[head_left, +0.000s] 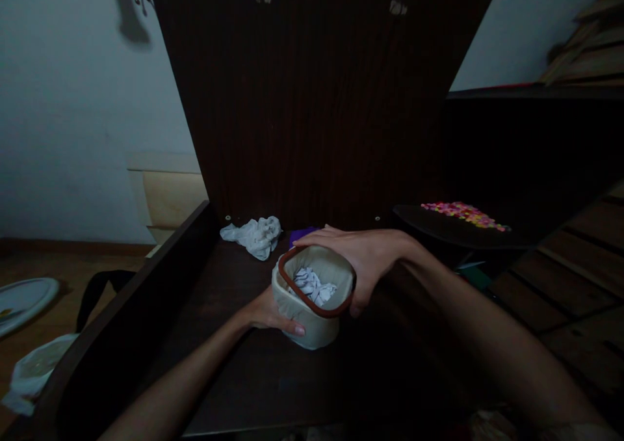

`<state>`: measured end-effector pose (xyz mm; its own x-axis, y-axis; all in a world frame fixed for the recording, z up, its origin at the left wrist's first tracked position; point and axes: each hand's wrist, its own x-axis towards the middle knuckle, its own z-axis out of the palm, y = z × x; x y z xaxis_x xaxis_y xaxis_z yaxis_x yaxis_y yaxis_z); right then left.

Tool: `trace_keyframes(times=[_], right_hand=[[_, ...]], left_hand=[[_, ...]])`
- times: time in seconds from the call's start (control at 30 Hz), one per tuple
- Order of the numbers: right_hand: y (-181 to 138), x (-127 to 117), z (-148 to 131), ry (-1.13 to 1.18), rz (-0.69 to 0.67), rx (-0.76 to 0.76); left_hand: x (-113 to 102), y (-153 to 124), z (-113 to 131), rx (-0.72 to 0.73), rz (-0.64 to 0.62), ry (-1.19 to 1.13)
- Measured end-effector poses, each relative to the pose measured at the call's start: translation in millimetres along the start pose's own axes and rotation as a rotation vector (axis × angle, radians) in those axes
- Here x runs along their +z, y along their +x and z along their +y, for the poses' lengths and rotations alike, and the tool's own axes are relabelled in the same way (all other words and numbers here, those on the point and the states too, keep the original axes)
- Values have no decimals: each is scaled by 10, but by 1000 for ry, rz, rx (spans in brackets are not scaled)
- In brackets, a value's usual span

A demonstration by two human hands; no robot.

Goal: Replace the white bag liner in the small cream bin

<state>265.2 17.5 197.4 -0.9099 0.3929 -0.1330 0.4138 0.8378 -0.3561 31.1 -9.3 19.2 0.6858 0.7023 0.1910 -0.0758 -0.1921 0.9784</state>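
A small pale bin (312, 334) with a bag liner stands on the dark wooden surface, crumpled white paper (314, 286) inside it. My left hand (273, 314) is wrapped round its left side, thumb across the front. A brown rim ring (327, 311) sits tilted on the bin's mouth, raised on the right. My right hand (363, 255) grips this ring at its far right side, the thumb at the right edge and the fingers along the back. Part of the fingers is hidden behind the ring.
Behind the bin lie a crumpled white plastic bag (258, 236) and something purple (303, 234). A tall dark panel (312, 103) rises at the back, and a low side board (131, 311) runs along the left. Pink and yellow bits (465, 215) decorate a dark item on the right.
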Motion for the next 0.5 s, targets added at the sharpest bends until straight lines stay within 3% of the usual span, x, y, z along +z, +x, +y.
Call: trace_keyframes(times=[0.17, 0.37, 0.5], right_hand=[[19, 18, -87, -13, 71, 40], [-8, 30, -303, -94, 196, 144], [-66, 33, -349, -174, 254, 205]], left_hand=[[-6, 5, -24, -24, -37, -19], [-10, 3, 5, -6, 13, 4], [-11, 8, 26, 12, -39, 32]])
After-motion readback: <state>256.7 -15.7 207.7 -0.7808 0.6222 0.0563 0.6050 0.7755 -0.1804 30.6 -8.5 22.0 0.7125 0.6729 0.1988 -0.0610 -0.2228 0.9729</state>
